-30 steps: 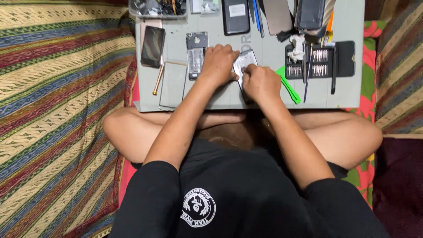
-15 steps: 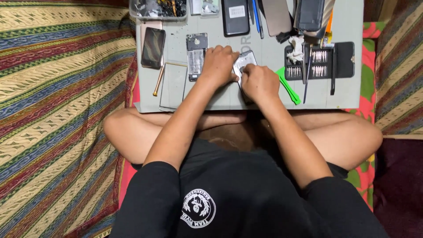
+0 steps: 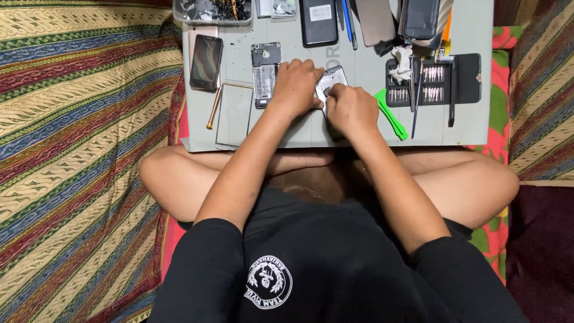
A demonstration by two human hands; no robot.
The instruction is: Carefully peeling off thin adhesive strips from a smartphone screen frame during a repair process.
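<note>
I sit cross-legged with a grey work mat (image 3: 472,128) laid over my legs. Both hands meet at the mat's middle on a small silver phone part (image 3: 330,78). My left hand (image 3: 297,87) grips its left side with fingers curled over it. My right hand (image 3: 350,107) presses on its lower right edge; whether it holds a small tool is hidden. An opened phone body (image 3: 265,70) with bare insides lies just left of my left hand. A green plastic pry tool (image 3: 391,113) lies just right of my right hand.
A black phone (image 3: 206,61), a glass panel (image 3: 234,115) and a brass-coloured rod (image 3: 214,107) lie on the mat's left. A black screwdriver bit case (image 3: 435,87) sits on the right. Phones, covers and a parts tray (image 3: 212,11) line the far edge. Striped cloth lies around.
None of note: both hands stay on the silver part, with only slight shifts of the fingers.
</note>
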